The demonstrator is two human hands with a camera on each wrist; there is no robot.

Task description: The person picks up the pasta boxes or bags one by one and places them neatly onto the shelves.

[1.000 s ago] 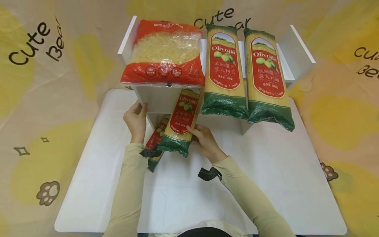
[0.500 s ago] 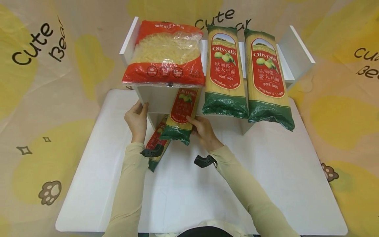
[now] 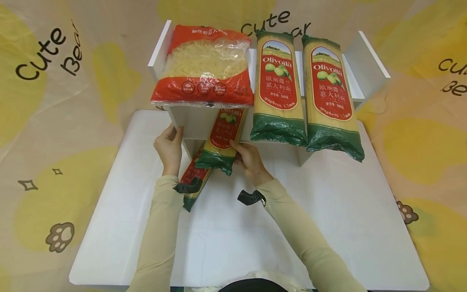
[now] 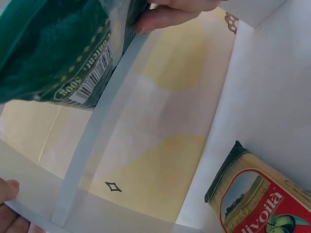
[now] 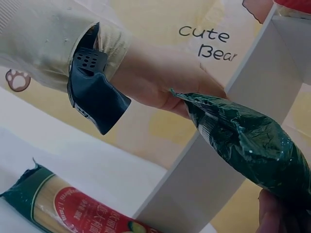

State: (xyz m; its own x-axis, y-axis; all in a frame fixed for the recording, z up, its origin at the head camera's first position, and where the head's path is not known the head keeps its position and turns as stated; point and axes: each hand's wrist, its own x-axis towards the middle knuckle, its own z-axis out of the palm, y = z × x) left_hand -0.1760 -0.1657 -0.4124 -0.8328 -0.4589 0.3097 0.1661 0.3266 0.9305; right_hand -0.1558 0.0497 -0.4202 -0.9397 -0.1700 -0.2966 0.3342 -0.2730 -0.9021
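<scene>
My right hand [image 3: 251,161] grips a spaghetti pack [image 3: 223,132] by its right side, thumb on the front. The pack's upper end is inside the white shelf's left opening, under the red bag; its green lower end [image 5: 248,138] sticks out toward me. In the left wrist view, that green end overlaps the shelf board [image 4: 92,131], with right-hand fingers [image 4: 175,17] beside it. My left hand [image 3: 169,149] pinches the front edge of the shelf's left side panel [image 3: 177,121]. Below, a second spaghetti pack [image 3: 193,178] lies slanted on the table, partly hidden by the held one.
On the shelf top lie a red pasta bag [image 3: 204,67] and two spaghetti packs, a middle one [image 3: 279,87] and a right one [image 3: 330,95], their lower ends overhanging the front. The white table [image 3: 346,227] spreads around the shelf, before a patterned cloth backdrop [image 3: 419,142].
My right hand has moved up and away from me, sliding the spaghetti pack deeper into the shelf opening. Its green end has since tipped slightly left. The left hand stays at the panel.
</scene>
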